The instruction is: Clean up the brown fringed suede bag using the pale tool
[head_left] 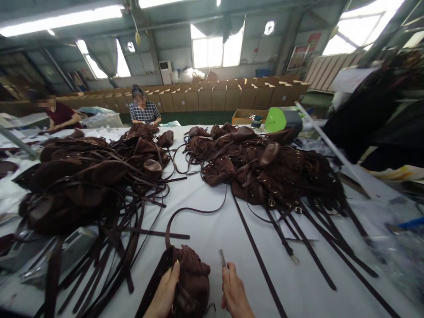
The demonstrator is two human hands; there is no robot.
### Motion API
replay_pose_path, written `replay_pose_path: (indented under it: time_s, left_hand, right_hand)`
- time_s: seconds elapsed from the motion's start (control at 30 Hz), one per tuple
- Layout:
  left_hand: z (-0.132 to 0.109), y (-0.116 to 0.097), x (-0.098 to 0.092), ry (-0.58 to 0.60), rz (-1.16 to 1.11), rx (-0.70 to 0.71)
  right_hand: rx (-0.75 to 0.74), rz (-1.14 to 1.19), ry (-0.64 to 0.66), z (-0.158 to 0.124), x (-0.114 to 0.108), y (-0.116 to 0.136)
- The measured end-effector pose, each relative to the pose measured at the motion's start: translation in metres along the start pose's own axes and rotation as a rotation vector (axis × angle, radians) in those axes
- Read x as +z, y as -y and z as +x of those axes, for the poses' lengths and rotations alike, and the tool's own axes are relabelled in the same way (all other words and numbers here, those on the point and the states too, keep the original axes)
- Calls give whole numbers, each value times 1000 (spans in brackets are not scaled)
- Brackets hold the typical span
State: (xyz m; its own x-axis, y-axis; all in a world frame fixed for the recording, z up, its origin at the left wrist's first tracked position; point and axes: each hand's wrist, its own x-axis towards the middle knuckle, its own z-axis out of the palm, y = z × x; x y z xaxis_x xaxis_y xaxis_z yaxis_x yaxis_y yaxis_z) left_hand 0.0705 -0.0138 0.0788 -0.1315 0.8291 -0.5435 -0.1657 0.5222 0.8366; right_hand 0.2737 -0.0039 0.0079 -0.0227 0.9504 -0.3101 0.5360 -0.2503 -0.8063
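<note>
At the near edge of the table, my left hand [165,289] grips a small dark brown bag [195,280] by its side, with the thumb on top. A thin strap [185,210] curves up from this bag across the white table. Just right of the bag, my right hand [234,289] is closed around a slim silver metal tool [222,257]. Its tip points up and away from me; its exact kind is hard to make out. The tool and the bag are apart.
Brown bags with long straps lie heaped in a left pile [96,172] and a right pile [258,163] on the white table [212,234]. Across the table sits a person in a checked shirt [145,112]; another person [59,115] is farther left. Cardboard boxes [205,98] line the back.
</note>
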Motion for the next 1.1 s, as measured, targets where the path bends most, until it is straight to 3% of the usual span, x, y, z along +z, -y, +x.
replay_pose_path:
  time_s: [0.1, 0.17, 0.23, 0.37, 0.5, 0.57, 0.67, 0.73, 0.8, 0.87, 0.93, 0.97, 1.03, 1.1]
  left_hand:
    - [2, 6, 13, 67, 46, 15]
    - [3, 10, 16, 24, 130, 81]
    - [3, 15, 13, -31, 220, 124]
    - [-1, 25, 2, -61, 345, 161]
    - [-9, 36, 3, 4, 354, 183]
    - [-12, 38, 3, -11, 353, 168]
    - [-14, 36, -4, -138, 361, 133]
    - [-13, 31, -7, -206, 359, 126]
    - [-9, 24, -1, -222, 330, 123]
    - [-5, 17, 12, -172, 292, 99]
    - [-2, 11, 24, -107, 280, 92]
    - [-1, 10, 28, -88, 293, 96]
    - [0, 12, 27, -87, 351, 110]
    - [-1, 19, 16, -111, 425, 118]
  right_hand:
    - [-342, -213, -117, -10, 1, 29]
    - [-630, -394, -123, -12, 10, 43]
    - [-763, -575, -95, -11, 20, 42]
    - [-619, -898, -118, -1, 31, -7]
    - [-512, -980, -114, 8, 26, -61]
    - [-364, -963, -138, 12, 10, -79]
    - [-104, -957, -220, 18, -36, -95]
    - [-26, -924, -247, 19, -65, -89]
    - [-70, -804, -230, 17, -75, -67]
    - [-317, -683, -230, 10, -57, -32]
    - [-661, -603, -145, 2, -21, -1]
    - [-723, -618, -123, 0, -3, 8]
    - [-680, -690, -104, 0, 22, 9]
    - [-466, -763, -108, 7, 19, -11]
